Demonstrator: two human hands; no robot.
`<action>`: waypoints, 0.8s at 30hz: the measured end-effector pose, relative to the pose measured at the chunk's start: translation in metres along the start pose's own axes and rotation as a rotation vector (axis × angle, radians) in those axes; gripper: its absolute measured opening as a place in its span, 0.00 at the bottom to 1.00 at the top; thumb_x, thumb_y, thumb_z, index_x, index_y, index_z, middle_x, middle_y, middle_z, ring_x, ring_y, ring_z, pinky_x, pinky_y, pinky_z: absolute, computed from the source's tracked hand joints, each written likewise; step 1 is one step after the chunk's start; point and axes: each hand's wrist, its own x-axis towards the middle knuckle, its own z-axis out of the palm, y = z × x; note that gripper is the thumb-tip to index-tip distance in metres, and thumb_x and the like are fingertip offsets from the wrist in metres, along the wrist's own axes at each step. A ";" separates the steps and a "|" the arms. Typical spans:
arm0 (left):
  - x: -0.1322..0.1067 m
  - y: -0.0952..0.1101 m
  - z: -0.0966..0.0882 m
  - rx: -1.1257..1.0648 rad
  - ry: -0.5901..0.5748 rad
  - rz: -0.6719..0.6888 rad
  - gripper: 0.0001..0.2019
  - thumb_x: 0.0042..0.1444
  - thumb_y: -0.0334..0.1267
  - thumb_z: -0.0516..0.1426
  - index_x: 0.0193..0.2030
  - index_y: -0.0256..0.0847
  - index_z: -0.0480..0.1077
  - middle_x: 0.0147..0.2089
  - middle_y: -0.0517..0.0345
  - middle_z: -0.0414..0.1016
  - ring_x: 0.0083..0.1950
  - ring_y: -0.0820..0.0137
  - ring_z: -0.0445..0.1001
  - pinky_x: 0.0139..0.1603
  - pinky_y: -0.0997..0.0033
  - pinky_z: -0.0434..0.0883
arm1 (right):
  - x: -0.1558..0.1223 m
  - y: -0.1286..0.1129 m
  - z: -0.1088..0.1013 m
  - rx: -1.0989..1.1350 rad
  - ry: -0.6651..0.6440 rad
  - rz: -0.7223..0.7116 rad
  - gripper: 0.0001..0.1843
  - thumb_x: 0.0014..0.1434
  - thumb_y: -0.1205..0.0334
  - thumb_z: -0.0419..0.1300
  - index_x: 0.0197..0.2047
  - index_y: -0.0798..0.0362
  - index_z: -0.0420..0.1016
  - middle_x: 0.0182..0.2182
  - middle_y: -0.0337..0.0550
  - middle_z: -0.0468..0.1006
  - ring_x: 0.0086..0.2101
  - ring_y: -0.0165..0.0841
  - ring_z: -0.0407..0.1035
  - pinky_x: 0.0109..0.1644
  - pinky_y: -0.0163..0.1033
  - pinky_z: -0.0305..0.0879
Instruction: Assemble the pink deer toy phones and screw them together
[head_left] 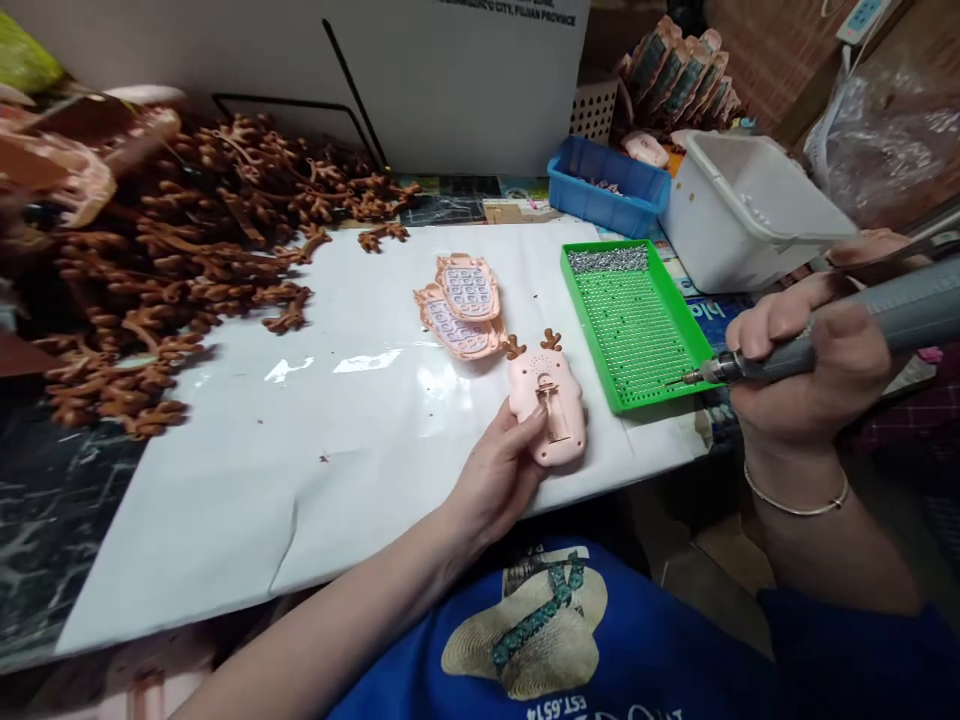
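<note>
My left hand (499, 462) grips the left side of a pink toy phone back shell (551, 405) with brown antlers, lying face down near the table's front edge. My right hand (806, 350) is closed around a grey electric screwdriver (817, 340), its tip resting over the front right corner of a green screw tray (637, 325). A heap of small screws (607, 259) fills the tray's far end. Two pink keypad front shells (461, 305) lie stacked just beyond the toy.
A big pile of brown antler parts (172, 260) covers the left of the white sheet (300, 450). A blue bin (606, 183) and white tub (742, 205) stand at the back right, with stacked toy phones (679, 70) behind. A white box wall (420, 80) stands at the back.
</note>
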 end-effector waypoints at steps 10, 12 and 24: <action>0.003 -0.006 0.002 -0.074 -0.049 0.052 0.18 0.53 0.31 0.64 0.51 0.38 0.72 0.49 0.52 0.78 0.46 0.66 0.77 0.49 0.65 0.74 | -0.043 -0.015 0.073 0.428 -0.236 -0.032 0.18 0.51 0.54 0.70 0.44 0.43 0.73 0.18 0.29 0.65 0.14 0.27 0.57 0.14 0.39 0.58; 0.003 -0.006 0.003 -0.067 -0.059 0.051 0.16 0.54 0.32 0.64 0.50 0.38 0.72 0.47 0.52 0.79 0.46 0.66 0.77 0.47 0.66 0.74 | -0.048 -0.012 0.080 0.411 -0.254 -0.010 0.18 0.50 0.54 0.69 0.45 0.42 0.73 0.18 0.29 0.66 0.14 0.27 0.57 0.15 0.39 0.59; 0.003 -0.006 0.003 -0.077 -0.036 0.030 0.18 0.51 0.27 0.63 0.49 0.38 0.70 0.44 0.53 0.78 0.43 0.66 0.77 0.41 0.67 0.74 | -0.056 0.002 0.084 0.408 -0.341 -0.003 0.18 0.54 0.56 0.67 0.48 0.42 0.71 0.20 0.29 0.67 0.15 0.28 0.59 0.17 0.38 0.58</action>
